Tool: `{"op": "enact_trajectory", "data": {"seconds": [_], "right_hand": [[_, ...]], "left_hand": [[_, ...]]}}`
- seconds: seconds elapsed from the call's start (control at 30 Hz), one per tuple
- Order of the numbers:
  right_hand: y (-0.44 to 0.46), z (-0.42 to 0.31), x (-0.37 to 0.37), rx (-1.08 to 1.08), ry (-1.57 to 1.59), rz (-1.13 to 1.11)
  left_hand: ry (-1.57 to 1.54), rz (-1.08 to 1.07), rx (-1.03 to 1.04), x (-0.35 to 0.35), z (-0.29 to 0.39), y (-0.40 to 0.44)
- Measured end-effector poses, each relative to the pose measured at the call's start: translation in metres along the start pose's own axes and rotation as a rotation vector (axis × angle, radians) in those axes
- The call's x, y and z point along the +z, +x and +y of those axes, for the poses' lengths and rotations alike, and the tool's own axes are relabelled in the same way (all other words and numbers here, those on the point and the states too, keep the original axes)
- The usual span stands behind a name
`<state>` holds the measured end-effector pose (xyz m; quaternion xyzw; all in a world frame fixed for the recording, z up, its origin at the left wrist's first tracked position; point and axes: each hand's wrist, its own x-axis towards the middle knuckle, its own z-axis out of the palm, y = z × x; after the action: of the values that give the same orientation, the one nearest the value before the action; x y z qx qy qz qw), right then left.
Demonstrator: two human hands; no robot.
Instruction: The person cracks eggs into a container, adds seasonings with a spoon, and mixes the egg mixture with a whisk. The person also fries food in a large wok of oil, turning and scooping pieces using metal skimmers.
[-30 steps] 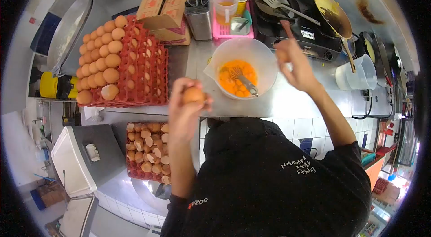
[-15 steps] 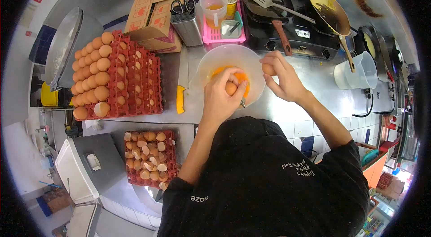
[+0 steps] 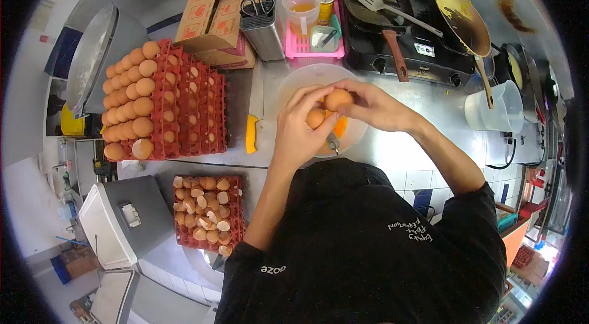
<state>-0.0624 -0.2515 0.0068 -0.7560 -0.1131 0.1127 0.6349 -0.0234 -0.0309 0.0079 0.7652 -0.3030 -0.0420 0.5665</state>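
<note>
Over a translucent white bowl [image 3: 318,72], both of my hands are close together. My left hand [image 3: 296,126] is closed around a brown egg [image 3: 315,118]. Between the fingers of my right hand [image 3: 381,107] is another brown egg [image 3: 338,99], just above and touching or nearly touching the first. Orange yolk [image 3: 342,125] shows in the bowl beneath them. A metal utensil [image 3: 334,144] leans at the bowl's near side, its lower part hidden by my left hand.
Stacked red trays of eggs [image 3: 193,106] stand at left, with a tray of cracked shells [image 3: 206,209] nearer me. A yellow-handled knife [image 3: 251,134] lies beside the bowl. Behind are a pink basket [image 3: 297,48], a gas stove [image 3: 392,60] with pans, and a clear jug [image 3: 497,106] at right.
My right hand has moved left with its egg, from beside the bowl's right rim to over the bowl against my left hand. My left hand stays around its egg.
</note>
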Motion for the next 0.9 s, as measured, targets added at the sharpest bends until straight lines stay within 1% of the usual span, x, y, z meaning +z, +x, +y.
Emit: {"op": "enact_trajectory", "data": {"seconds": [0.03,0.07,0.1,0.13,0.2,0.33,0.4,0.47,0.53,0.6,0.63,0.7,0.73,0.77,0.8,0.83,0.87,0.9], "right_hand": [[0.002,-0.004,0.000,-0.003,0.003,-0.005],[0.002,-0.012,-0.002,0.037,-0.033,-0.060],[0.004,-0.017,-0.002,0.077,-0.071,-0.114],[0.005,-0.017,-0.002,0.074,-0.071,-0.114],[0.006,-0.015,0.000,0.015,-0.170,-0.088],[0.010,-0.006,0.002,-0.006,-0.253,-0.092],[0.010,-0.005,0.004,-0.049,-0.321,-0.071],[0.011,-0.004,0.004,-0.053,-0.328,-0.070],[0.011,-0.005,0.003,-0.057,-0.336,-0.069],[0.012,-0.010,0.000,-0.200,-0.597,-0.085],[0.011,-0.013,-0.001,-0.201,-0.598,-0.084],[0.008,-0.019,-0.002,-0.335,-1.041,0.000],[0.005,-0.022,-0.003,-0.335,-1.040,0.001],[0.002,-0.026,-0.005,-0.368,-1.186,0.048],[-0.001,-0.029,-0.007,-0.402,-1.333,0.096],[-0.004,-0.030,-0.007,-0.400,-1.334,0.098],[-0.007,-0.031,-0.006,-0.367,-1.319,0.175],[-0.009,-0.032,-0.005,-0.335,-1.303,0.250]], "left_hand": [[-0.027,-0.011,-0.061,-0.002,0.001,0.000],[-0.022,-0.008,-0.062,-0.003,-0.002,0.000],[0.033,-0.009,0.021,-0.002,-0.006,0.000],[0.088,-0.011,0.106,-0.002,-0.009,0.000],[0.088,-0.007,0.100,0.000,-0.010,-0.001],[0.111,0.024,0.098,0.003,-0.011,-0.002],[0.126,0.041,0.096,0.004,-0.009,-0.003],[0.143,0.058,0.095,0.006,-0.009,-0.003],[0.167,0.132,0.134,0.008,-0.012,-0.004],[0.164,0.125,0.128,0.003,-0.012,-0.005],[0.160,0.117,0.121,0.000,-0.011,-0.005],[0.192,0.087,0.133,-0.009,-0.010,-0.006],[0.223,0.058,0.143,-0.014,-0.008,-0.007],[0.223,0.056,0.145,-0.020,-0.005,-0.008],[0.325,0.018,0.109,-0.026,-0.001,-0.009],[0.427,-0.019,0.073,-0.029,0.003,-0.010],[0.427,-0.019,0.075,-0.030,0.005,-0.010],[0.375,0.039,0.076,-0.031,0.007,-0.009]]}}
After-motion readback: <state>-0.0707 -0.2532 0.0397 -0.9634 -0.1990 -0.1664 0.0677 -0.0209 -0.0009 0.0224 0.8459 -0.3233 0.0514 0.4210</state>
